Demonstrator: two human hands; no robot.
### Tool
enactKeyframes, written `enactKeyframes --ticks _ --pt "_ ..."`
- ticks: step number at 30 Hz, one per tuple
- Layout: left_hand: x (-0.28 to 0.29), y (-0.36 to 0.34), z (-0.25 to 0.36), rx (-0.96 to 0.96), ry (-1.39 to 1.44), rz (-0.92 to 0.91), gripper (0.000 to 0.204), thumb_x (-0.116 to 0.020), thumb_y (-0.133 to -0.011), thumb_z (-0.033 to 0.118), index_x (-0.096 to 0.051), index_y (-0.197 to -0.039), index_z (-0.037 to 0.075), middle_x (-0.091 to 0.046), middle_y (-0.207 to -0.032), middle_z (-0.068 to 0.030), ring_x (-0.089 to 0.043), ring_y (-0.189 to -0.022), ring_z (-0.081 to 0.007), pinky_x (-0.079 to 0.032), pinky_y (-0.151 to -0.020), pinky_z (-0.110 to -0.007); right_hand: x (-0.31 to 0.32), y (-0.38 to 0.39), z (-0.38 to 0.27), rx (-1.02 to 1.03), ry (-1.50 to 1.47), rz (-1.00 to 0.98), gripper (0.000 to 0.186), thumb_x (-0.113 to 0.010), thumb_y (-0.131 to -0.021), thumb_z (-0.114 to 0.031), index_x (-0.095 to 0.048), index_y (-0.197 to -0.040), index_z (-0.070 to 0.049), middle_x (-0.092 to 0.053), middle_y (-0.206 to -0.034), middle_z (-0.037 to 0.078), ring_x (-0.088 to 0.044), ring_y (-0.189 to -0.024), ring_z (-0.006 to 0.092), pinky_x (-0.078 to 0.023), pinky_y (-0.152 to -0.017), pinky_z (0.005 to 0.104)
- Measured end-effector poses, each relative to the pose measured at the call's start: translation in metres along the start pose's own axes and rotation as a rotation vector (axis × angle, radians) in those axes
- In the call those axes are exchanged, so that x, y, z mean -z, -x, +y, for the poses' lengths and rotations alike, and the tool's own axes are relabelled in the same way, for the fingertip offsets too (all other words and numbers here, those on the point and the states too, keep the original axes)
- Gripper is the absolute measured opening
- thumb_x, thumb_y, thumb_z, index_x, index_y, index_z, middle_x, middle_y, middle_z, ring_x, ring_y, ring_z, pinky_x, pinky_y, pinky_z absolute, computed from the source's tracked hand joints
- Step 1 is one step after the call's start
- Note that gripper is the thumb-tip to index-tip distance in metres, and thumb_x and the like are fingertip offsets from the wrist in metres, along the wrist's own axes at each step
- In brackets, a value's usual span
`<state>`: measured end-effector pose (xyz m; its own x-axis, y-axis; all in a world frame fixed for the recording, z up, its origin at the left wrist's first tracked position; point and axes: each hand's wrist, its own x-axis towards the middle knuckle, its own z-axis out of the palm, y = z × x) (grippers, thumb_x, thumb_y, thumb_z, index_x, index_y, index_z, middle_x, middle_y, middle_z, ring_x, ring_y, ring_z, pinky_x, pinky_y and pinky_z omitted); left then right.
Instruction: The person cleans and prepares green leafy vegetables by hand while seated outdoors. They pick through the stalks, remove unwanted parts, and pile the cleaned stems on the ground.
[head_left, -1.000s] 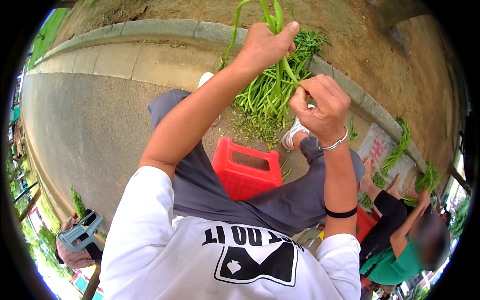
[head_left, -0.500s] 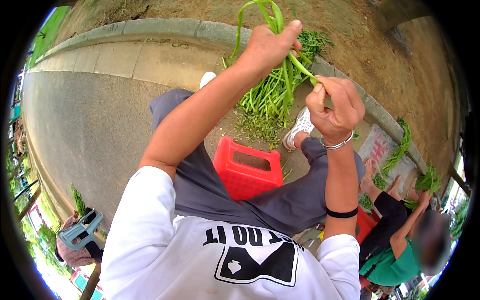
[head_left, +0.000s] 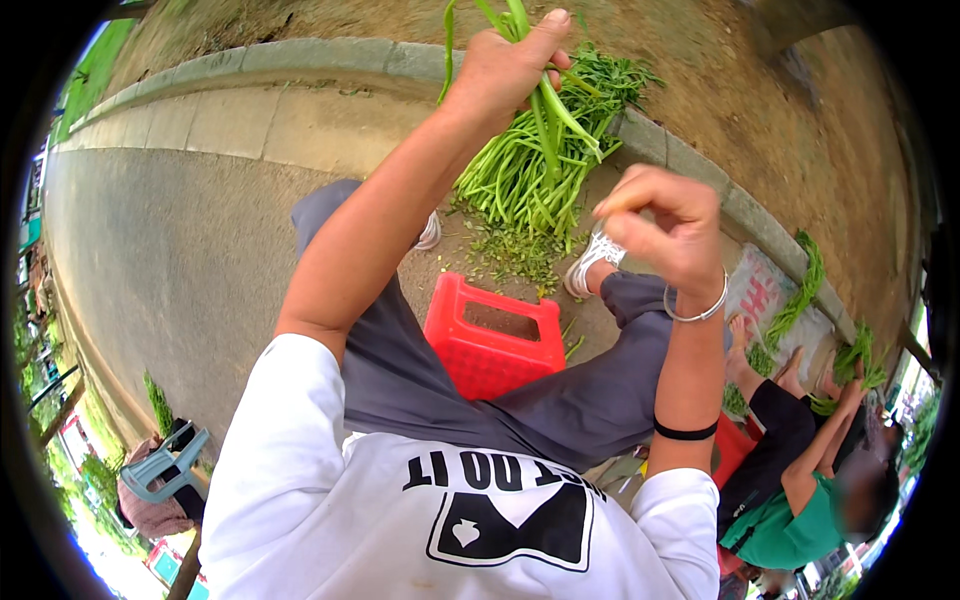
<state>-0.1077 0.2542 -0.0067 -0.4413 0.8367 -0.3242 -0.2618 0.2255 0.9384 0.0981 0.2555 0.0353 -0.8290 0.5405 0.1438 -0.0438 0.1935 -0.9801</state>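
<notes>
My left hand point(head_left: 505, 75), raised at the top of the view, is closed around a few long green vegetable stems point(head_left: 550, 120). Some stem ends stick out above the fist and others hang below it. Below and to the right, my right hand point(head_left: 668, 225) is held apart from the stems, fingers curled in a pinch and slightly blurred. Whatever it may hold is too small to see. On the ground beneath my hands lies a heap of green stems point(head_left: 515, 185) with leafy ends at its far side. Small green trimmings point(head_left: 515, 255) are scattered in front of it.
A red plastic stool point(head_left: 500, 350) stands between my legs. Beyond the heap runs a stone kerb point(head_left: 690, 160) with bare soil behind. At the right sits a person in green point(head_left: 800, 520) holding greens point(head_left: 858, 360), beside a pale sack point(head_left: 765, 300). A grey-blue chair point(head_left: 165, 465) stands lower left.
My right hand has come away from the stems and moved slightly down and right. My left hand has shifted up and left with the stems, uncovering more of the heap.
</notes>
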Motion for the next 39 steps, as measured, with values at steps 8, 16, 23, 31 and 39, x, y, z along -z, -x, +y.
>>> enactKeyframes --ticks 8,16,23,31,39 --pt "-0.002 0.004 0.005 -0.017 -0.045 -0.027 0.045 -0.058 -0.081 0.046 -0.057 -0.063 0.005 -0.051 -0.051 -0.0015 -0.046 -0.044 -0.0094 -0.035 -0.041 -0.022 0.002 0.002 0.009 -0.444 -0.2 -0.2 0.02 -0.065 -0.079 -0.018 -0.062 -0.089 0.0 -0.06 -0.07 0.0 -0.054 -0.061 0.003 -0.042 -0.052 0.0186" --pt "-0.007 0.02 0.012 -0.281 -0.17 -0.019 0.048 -0.06 -0.078 0.049 -0.059 -0.062 0.004 -0.053 -0.051 -0.002 -0.048 -0.044 -0.0092 -0.036 -0.043 -0.021 -0.009 -0.01 0.016 -0.412 -0.212 0.028 0.027 -0.051 -0.09 -0.025 -0.061 -0.096 -0.001 -0.059 -0.074 0.0 -0.053 -0.059 0.0035 -0.04 -0.048 0.0166" --pt "-0.004 0.024 0.015 -0.297 -0.206 -0.028 0.05 -0.059 -0.078 0.051 -0.06 -0.062 0.004 -0.053 -0.051 -0.0022 -0.05 -0.047 -0.0094 -0.037 -0.044 -0.022 -0.013 -0.012 0.021 -0.429 -0.222 0.079 0.025 -0.047 -0.092 -0.022 -0.061 -0.091 -0.001 -0.057 -0.068 -0.001 -0.051 -0.057 0.0037 -0.04 -0.047 0.0176" --pt "-0.005 0.026 0.017 -0.249 -0.235 -0.018 0.05 -0.059 -0.077 0.051 -0.061 -0.062 0.003 -0.054 -0.052 -0.0029 -0.049 -0.046 -0.0101 -0.038 -0.044 -0.023 -0.013 -0.011 0.024 -0.334 -0.264 0.064 0.022 -0.048 -0.09 -0.018 -0.06 -0.086 -0.001 -0.052 -0.064 -0.003 -0.046 -0.054 0.0025 -0.038 -0.048 0.0174" --pt "-0.009 0.025 0.008 -0.164 -0.235 -0.128 0.047 -0.058 -0.08 0.045 -0.06 -0.063 0.001 -0.055 -0.053 -0.0055 -0.053 -0.047 -0.0121 -0.042 -0.046 -0.026 -0.006 -0.012 0.012 -0.343 -0.15 -0.12 0.019 -0.052 -0.087 -0.016 -0.06 -0.08 0.0 -0.053 -0.065 -0.002 -0.044 -0.055 0.0029 -0.036 -0.049 0.0183"
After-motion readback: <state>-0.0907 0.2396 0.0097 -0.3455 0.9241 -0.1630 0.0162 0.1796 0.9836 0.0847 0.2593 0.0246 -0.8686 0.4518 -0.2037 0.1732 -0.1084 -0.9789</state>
